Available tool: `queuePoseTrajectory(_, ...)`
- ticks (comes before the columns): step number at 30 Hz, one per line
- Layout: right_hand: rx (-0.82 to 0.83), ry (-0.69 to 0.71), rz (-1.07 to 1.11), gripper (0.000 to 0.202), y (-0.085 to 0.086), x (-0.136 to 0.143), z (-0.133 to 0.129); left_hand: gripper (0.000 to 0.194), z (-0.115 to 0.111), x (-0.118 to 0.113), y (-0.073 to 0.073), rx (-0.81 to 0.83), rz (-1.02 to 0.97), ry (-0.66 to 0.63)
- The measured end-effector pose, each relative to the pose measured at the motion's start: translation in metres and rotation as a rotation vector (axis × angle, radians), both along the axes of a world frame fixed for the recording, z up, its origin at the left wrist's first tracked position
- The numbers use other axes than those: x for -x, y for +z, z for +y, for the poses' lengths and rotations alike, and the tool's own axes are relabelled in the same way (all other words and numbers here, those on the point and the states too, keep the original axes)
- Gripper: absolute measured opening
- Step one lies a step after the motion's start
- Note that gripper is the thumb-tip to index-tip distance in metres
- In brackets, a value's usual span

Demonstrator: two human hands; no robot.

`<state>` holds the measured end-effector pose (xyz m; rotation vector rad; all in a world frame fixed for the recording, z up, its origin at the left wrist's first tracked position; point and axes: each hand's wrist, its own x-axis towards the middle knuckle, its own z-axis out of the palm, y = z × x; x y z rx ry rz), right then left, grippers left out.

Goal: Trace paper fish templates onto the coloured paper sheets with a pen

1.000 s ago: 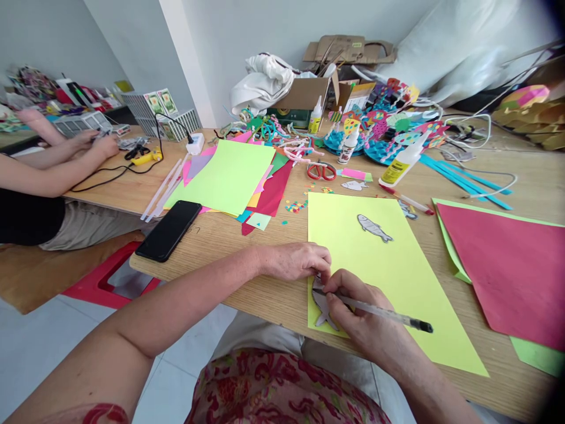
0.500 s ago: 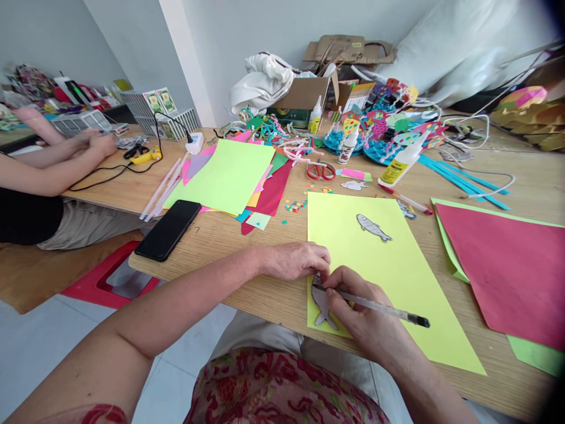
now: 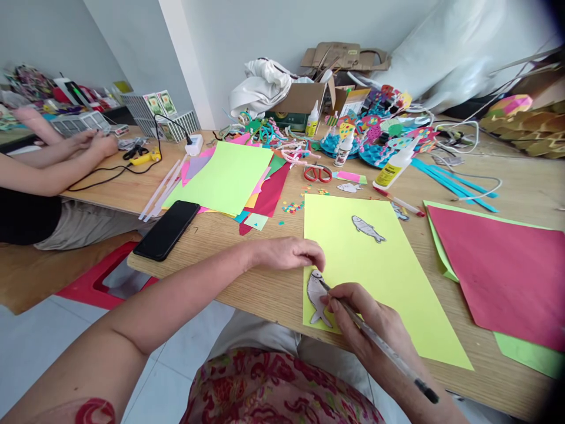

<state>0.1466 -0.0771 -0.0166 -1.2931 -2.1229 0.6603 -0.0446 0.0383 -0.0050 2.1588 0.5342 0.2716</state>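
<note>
My right hand (image 3: 375,321) grips a clear pen with a dark end (image 3: 392,353), slanted so that its tip meets a grey paper fish (image 3: 315,294). That cut-out lies at the near left corner of a yellow sheet (image 3: 384,282), tail toward me. Just beyond the fish's head is my left hand (image 3: 295,253), its fingers loosely bent downward over the sheet's left edge, with nothing seen in them. A second grey paper fish (image 3: 368,228) lies farther up the same sheet.
Left of me lie a black phone (image 3: 166,229) and stacked coloured paper (image 3: 220,176). Red-handled scissors (image 3: 318,172), a white glue bottle (image 3: 395,165) and a red pen (image 3: 399,202) lie or stand beyond the sheet. Red paper (image 3: 498,265) is at right. Another person's hands (image 3: 99,143) are at far left.
My left hand has drawn back off the fish's head, which now shows. The pen has tilted, its rear end swinging toward me, with its tip near the fish's upper body.
</note>
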Motion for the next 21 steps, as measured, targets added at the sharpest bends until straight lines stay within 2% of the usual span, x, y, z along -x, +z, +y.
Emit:
queuePoseTrajectory(3,0.027,-0.013,0.01,0.009,0.0,-0.001,0.001,0.021,-0.004,0.012,0.016,0.027,-0.012,0.27)
queuePoseTrajectory(5,0.037,-0.022,0.016,0.009,0.001,0.0,0.003,0.023,-0.018,0.018,0.028,-0.074,0.0,0.369)
queuePoseTrajectory(7,0.037,-0.022,0.022,0.01,0.002,0.001,0.004,0.028,-0.044,0.018,0.037,-0.228,0.067,0.3)
queuePoseTrajectory(9,0.04,-0.009,0.023,0.011,0.004,0.001,0.005,0.028,-0.073,0.013,0.038,-0.352,0.21,0.208)
queuePoseTrajectory(12,0.054,0.02,0.025,0.011,0.008,0.002,0.008,0.017,-0.109,-0.001,0.027,-0.504,0.332,0.193)
queuePoseTrajectory(14,0.08,0.035,0.027,0.009,0.011,0.002,0.01,0.018,-0.12,-0.009,0.016,-0.594,0.339,0.212)
queuePoseTrajectory(18,0.159,0.043,0.026,0.008,0.014,0.002,0.013,0.027,-0.124,-0.016,-0.002,-0.636,0.355,0.305)
queuePoseTrajectory(21,0.198,0.048,0.026,0.009,0.014,0.001,0.017,0.031,-0.126,-0.017,-0.008,-0.659,0.359,0.336)
